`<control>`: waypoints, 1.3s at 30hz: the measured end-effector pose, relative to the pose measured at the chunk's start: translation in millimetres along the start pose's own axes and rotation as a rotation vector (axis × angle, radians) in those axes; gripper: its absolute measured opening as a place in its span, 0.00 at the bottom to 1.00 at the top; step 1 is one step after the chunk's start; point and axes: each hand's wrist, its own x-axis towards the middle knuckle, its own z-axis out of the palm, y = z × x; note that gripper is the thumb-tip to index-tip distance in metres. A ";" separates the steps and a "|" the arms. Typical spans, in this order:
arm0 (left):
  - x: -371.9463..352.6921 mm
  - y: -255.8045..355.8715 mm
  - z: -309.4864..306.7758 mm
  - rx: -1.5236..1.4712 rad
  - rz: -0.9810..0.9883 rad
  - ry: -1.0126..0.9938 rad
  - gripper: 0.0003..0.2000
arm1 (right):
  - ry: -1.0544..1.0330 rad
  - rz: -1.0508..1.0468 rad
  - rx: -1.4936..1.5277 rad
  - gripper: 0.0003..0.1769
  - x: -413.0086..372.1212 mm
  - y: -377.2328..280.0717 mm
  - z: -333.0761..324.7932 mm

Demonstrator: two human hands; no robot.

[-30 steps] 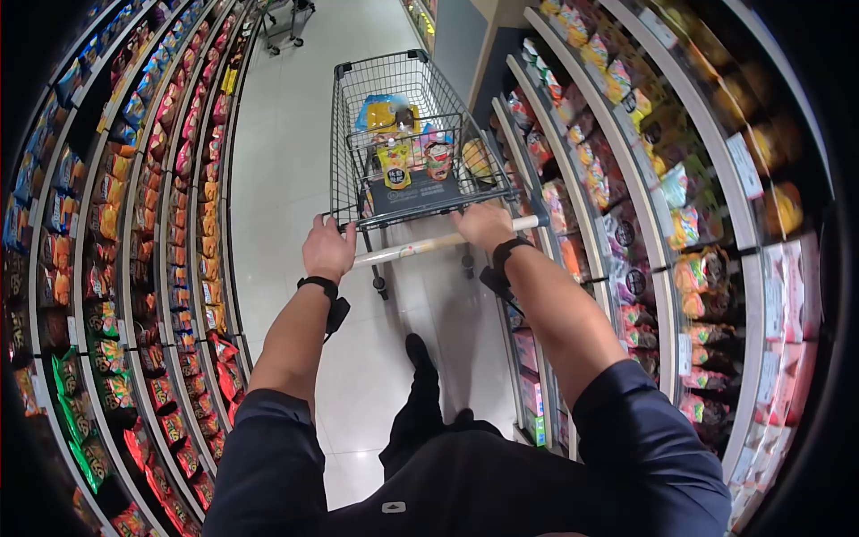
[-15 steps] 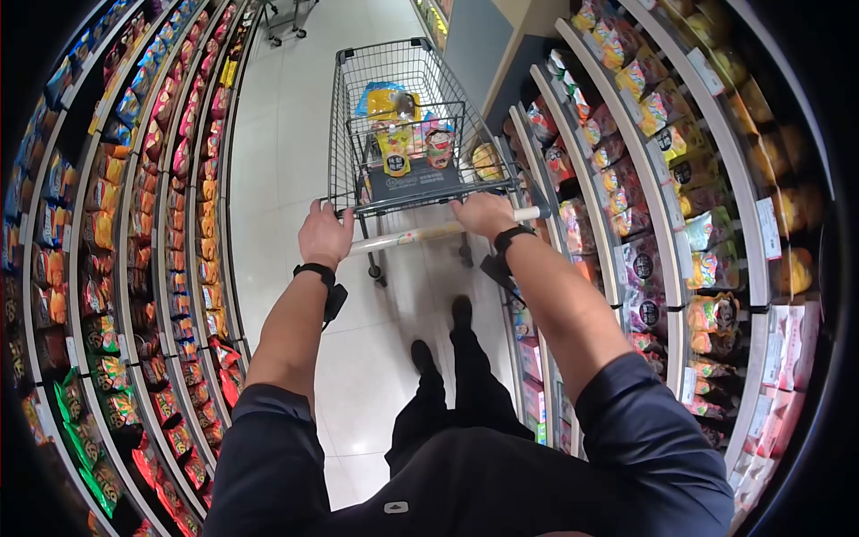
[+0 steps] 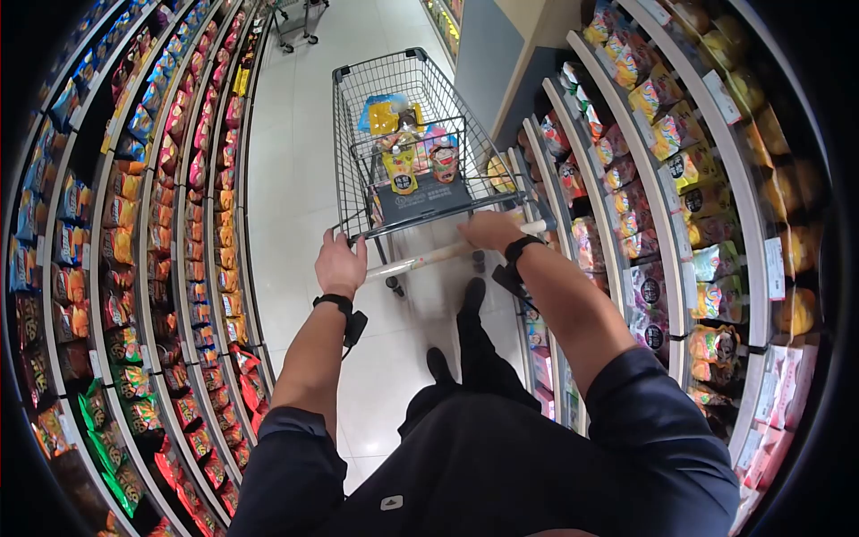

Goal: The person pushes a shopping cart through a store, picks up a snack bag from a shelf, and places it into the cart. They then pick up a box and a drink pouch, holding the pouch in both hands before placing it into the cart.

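A wire shopping cart stands straight ahead of me in a shop aisle. My left hand is closed on the left end of its pale handle bar. My right hand grips the same bar near its right end. Both wrists wear black bands. Inside the cart lie several bright snack packets, yellow, blue and pink, behind a dark child-seat panel. My right foot is stepping forward just behind the cart.
Shelves packed with snack bags line the left side, and more shelves of bagged goods line the right, close to the cart. The pale tiled floor runs ahead. A second cart stands far up the aisle.
I have walked on along the aisle with the cart; my right foot has swung forward. Both hands keep their hold on the handle bar.
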 end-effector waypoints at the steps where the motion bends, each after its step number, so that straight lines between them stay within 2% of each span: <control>1: 5.5 -1.1 2.5 0.007 0.000 0.000 0.23 | 0.008 -0.008 -0.004 0.30 4.1 -0.6 -2.1; 7: 28.5 2.8 -5.9 -0.001 -0.018 -0.015 0.22 | 0.010 -0.067 -0.018 0.28 34.2 0.6 -6.5; 11: 41.8 -3.4 0.4 0.001 -0.014 0.016 0.21 | -0.101 -0.183 -0.028 0.24 57.7 2.5 -8.5; 17: 57.3 -5.9 2.3 0.023 0.020 0.021 0.20 | -0.165 -0.132 0.097 0.24 49.5 -8.1 -38.8; 23: 70.1 -4.2 -4.7 0.054 0.051 -0.063 0.22 | -0.051 -0.093 0.190 0.19 57.4 -10.6 -31.8; 25: 75.2 -17.5 2.6 0.087 0.135 -0.062 0.23 | -0.068 -0.106 0.161 0.18 65.9 -11.4 -26.4; 27: 76.2 -11.3 -1.4 0.089 0.100 -0.105 0.24 | -0.045 -0.081 0.177 0.17 71.5 -8.3 -19.5; 29: 77.6 -16.0 0.6 0.110 0.201 -0.066 0.25 | 0.047 -0.106 0.245 0.17 71.1 -9.5 -13.6; 31: 79.2 -18.5 -0.2 0.083 0.393 -0.050 0.24 | 0.135 -0.072 0.259 0.14 65.8 -5.4 -6.3; 33: 83.9 -21.8 1.7 -0.015 0.597 -0.035 0.22 | 0.416 -0.199 0.320 0.12 59.7 -0.4 1.7; 35: 83.7 -18.2 -0.6 -0.099 0.700 -0.082 0.23 | 0.452 -0.164 0.304 0.12 67.8 1.9 7.8; 38: 86.6 -27.7 6.2 -0.095 0.828 -0.170 0.24 | 0.514 -0.099 0.678 0.12 20.1 0.8 -15.2; 39: 85.3 -25.5 3.4 -0.100 0.843 -0.182 0.24 | 0.518 -0.080 0.682 0.12 12.3 3.1 -12.5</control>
